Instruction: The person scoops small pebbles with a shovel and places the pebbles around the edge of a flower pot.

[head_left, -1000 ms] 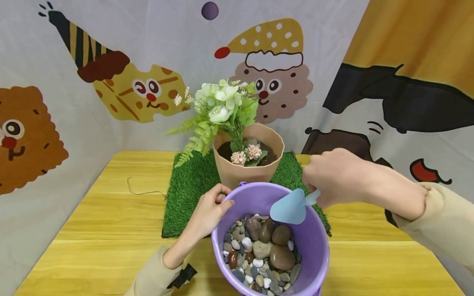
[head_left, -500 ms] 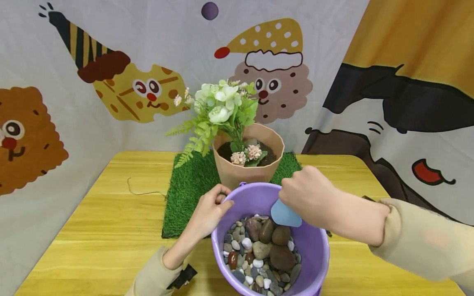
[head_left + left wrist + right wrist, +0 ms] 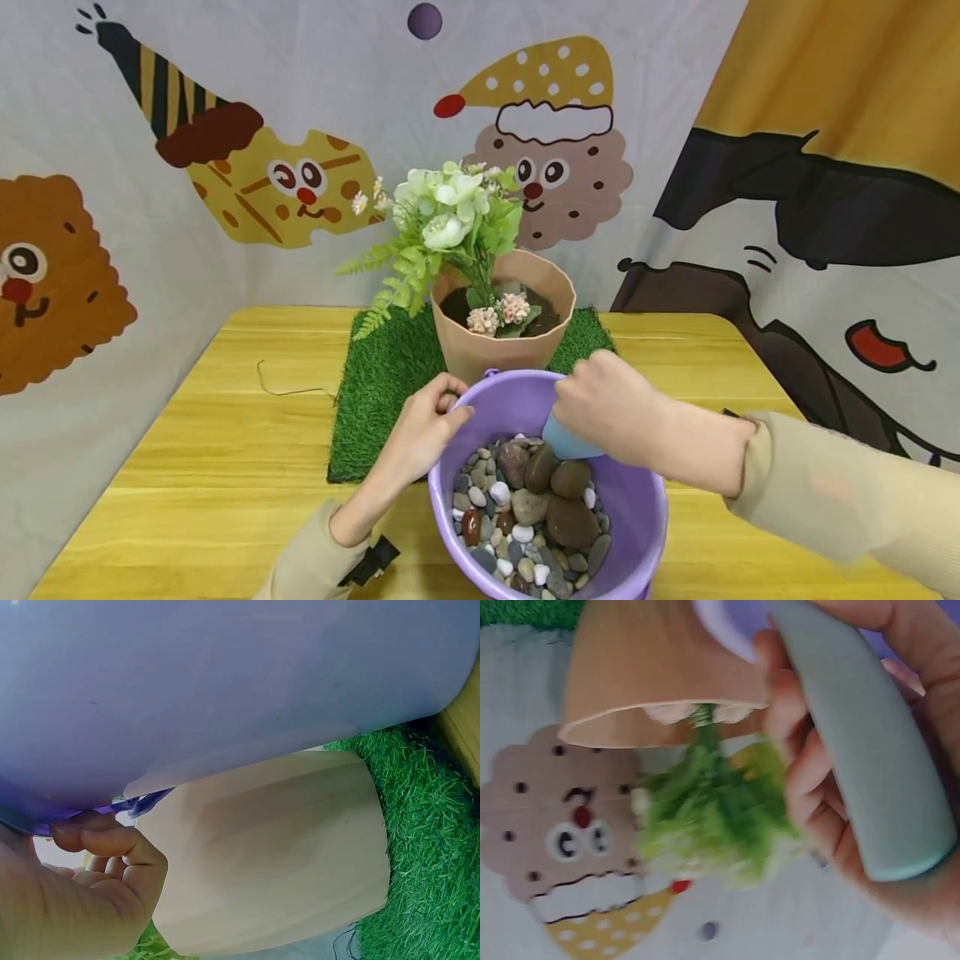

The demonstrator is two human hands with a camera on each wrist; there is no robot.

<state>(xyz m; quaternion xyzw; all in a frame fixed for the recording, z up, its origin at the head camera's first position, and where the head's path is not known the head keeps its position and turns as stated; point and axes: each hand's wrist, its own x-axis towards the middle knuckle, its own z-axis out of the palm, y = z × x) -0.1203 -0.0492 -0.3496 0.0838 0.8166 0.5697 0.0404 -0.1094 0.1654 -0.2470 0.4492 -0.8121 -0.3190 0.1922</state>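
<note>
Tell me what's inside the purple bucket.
Pebbles, larger stones and part of a blue trowel. The floor of the bucket is covered; the right grip hides more of the trowel.

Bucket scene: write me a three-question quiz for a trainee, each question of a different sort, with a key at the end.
1. Multiple choice. What does the right grip hold?
a) a brush
b) a trowel
c) a cup

2. True or false. The left grip holds the bucket by its rim.

3. Fill in the blank. The pot stands on a green ____.

Key: 1: b. 2: true. 3: mat.
</note>
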